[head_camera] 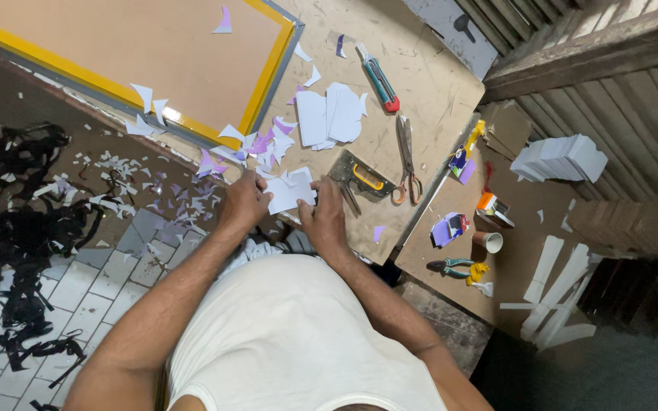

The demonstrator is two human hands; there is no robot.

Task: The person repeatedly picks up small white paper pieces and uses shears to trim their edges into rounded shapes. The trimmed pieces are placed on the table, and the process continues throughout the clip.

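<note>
Both my hands hold a small white card piece [291, 190] at the near edge of a scuffed wooden board [428, 91]. My left hand [244, 202] grips its left side and my right hand [323, 215] pinches its right side. Just beyond my right hand lies a grey and yellow staple gun [361, 179]. Orange-handled scissors [406, 161] lie beside it. A loose pile of white card pieces [331, 116] sits further up the board, with purple and white scraps [264, 143] to its left.
A teal and red utility knife [379, 80] lies at the board's far side. A yellow-edged brown panel [138, 53] fills the upper left. Black strips [17, 228] and paper scraps litter the tiled floor. Pliers [455, 267], a tape roll [489, 241] and white card strips [554, 293] lie at right.
</note>
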